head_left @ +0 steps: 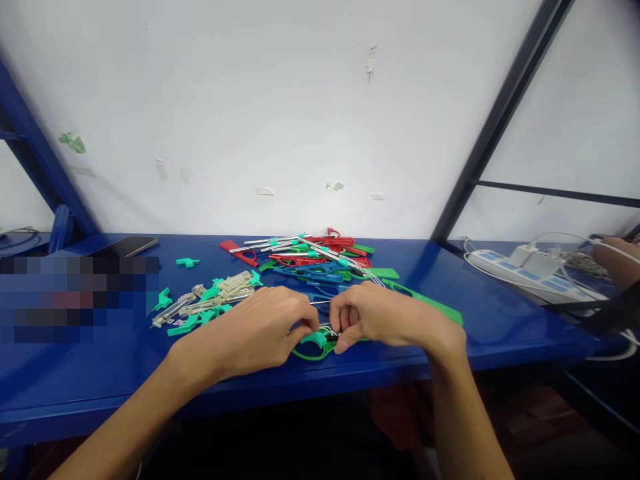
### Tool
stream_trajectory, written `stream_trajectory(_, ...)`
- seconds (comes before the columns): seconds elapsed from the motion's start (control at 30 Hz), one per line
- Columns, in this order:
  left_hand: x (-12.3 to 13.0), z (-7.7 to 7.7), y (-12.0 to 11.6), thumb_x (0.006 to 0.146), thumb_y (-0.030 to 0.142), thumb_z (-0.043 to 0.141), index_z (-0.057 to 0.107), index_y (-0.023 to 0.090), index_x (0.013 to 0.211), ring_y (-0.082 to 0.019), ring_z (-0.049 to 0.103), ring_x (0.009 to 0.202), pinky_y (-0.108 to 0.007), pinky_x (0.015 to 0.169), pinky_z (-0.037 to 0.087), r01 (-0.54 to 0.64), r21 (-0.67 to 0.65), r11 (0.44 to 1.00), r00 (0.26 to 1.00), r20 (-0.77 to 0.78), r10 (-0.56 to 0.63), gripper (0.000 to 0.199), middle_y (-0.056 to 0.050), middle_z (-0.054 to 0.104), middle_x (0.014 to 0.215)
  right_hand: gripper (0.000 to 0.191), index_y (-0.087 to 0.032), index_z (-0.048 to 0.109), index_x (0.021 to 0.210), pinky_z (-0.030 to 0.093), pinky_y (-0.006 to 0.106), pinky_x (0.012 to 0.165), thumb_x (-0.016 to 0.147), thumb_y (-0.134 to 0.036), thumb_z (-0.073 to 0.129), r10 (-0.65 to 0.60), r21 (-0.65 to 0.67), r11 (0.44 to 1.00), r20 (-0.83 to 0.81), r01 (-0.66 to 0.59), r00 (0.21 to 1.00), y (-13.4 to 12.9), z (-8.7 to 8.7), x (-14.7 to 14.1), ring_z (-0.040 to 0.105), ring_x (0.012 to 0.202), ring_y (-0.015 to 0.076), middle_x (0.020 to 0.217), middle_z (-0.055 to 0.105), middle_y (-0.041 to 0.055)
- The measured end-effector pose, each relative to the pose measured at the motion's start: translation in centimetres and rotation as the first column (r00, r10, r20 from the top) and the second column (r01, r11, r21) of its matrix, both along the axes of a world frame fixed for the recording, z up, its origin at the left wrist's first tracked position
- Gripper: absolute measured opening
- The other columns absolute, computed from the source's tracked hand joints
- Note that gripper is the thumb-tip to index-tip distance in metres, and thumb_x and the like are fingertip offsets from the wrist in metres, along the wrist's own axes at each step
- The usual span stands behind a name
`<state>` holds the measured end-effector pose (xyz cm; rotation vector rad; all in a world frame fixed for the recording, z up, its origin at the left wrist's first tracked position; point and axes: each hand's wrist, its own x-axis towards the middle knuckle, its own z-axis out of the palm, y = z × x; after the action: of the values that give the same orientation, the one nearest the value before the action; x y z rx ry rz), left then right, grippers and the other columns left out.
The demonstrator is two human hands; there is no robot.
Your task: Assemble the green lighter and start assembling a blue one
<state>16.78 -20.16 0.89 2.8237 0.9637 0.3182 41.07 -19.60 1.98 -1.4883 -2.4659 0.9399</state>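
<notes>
My left hand [265, 327] is closed near the table's front edge, its fingertips by a green lighter-like casing [311, 355] with a teal piece [315, 339] on it. What the left fingers pinch is too small to tell. My right hand [373, 317] is curled over the same casing from the right, thumb and fingers at a small black part and thin white wires [327, 329]. Its exact hold is partly hidden. Between the hands shows a thin metal rod [320, 303].
Behind the hands lies a pile of red, blue and green casings [320, 260] with metal rods. Clear parts [233, 288] and teal pieces [187, 262] lie left, beyond them a phone [135, 245]. A power strip [535, 270] and another person's hand [617, 260] are at right.
</notes>
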Motion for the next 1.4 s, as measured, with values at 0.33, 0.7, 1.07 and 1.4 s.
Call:
stream_trajectory(0.33, 0.1, -0.1, -0.2, 0.096, 0.016, 0.069, 0.077, 0.027, 0.100, -0.022, 0.073, 0.087, -0.033, 0.072, 0.044, 0.001, 0.012, 1.000, 0.999, -0.040, -0.001, 0.014, -0.001, 0.078, 0.099, 0.026, -0.022, 0.072, 0.081, 0.040, 0.023, 0.055, 0.080, -0.034, 0.095, 0.003, -0.021, 1.000, -0.014, -0.003, 1.000, 0.0, 0.1, -0.1, 0.060, 0.067, 0.0126, 0.071, 0.069, -0.0061)
stream_trajectory(0.7, 0.4, -1.0, 0.2, 0.102, 0.029, 0.062, 0.076, 0.023, 0.102, -0.025, 0.073, 0.087, -0.033, 0.080, 0.053, 0.027, 0.097, 0.995, 1.000, -0.007, -0.026, 0.015, -0.008, 0.076, 0.094, 0.027, -0.022, 0.074, 0.085, 0.040, 0.024, 0.054, 0.079, -0.037, 0.096, 0.018, -0.005, 1.000, 0.008, -0.018, 1.000, 0.3, -0.2, 0.1, 0.060, 0.065, 0.0127, 0.070, 0.068, -0.0064)
stream_trajectory(1.07, 0.4, -0.6, 0.4, 0.102, 0.017, 0.049, 0.079, 0.022, 0.098, -0.023, 0.074, 0.084, -0.032, 0.079, 0.055, 0.070, 0.093, 0.993, 0.998, -0.004, -0.070, 0.031, -0.007, 0.076, 0.088, 0.026, -0.022, 0.074, 0.085, 0.039, 0.023, 0.054, 0.079, -0.036, 0.096, 0.026, 0.006, 1.000, 0.013, -0.027, 1.000, 0.5, -0.3, 0.1, 0.060, 0.064, 0.0122, 0.070, 0.070, -0.0063)
stream_trajectory(1.4, 0.1, -0.6, 0.3, 0.098, 0.008, 0.048, 0.082, 0.024, 0.100, -0.021, 0.074, 0.084, -0.031, 0.077, 0.054, 0.070, 0.086, 0.994, 0.997, -0.017, -0.069, 0.038, -0.006, 0.077, 0.092, 0.024, -0.023, 0.075, 0.085, 0.041, 0.024, 0.055, 0.080, -0.036, 0.095, 0.026, 0.004, 1.000, 0.024, -0.026, 0.999, 0.5, -0.3, 0.2, 0.063, 0.065, 0.0135, 0.071, 0.072, -0.0055)
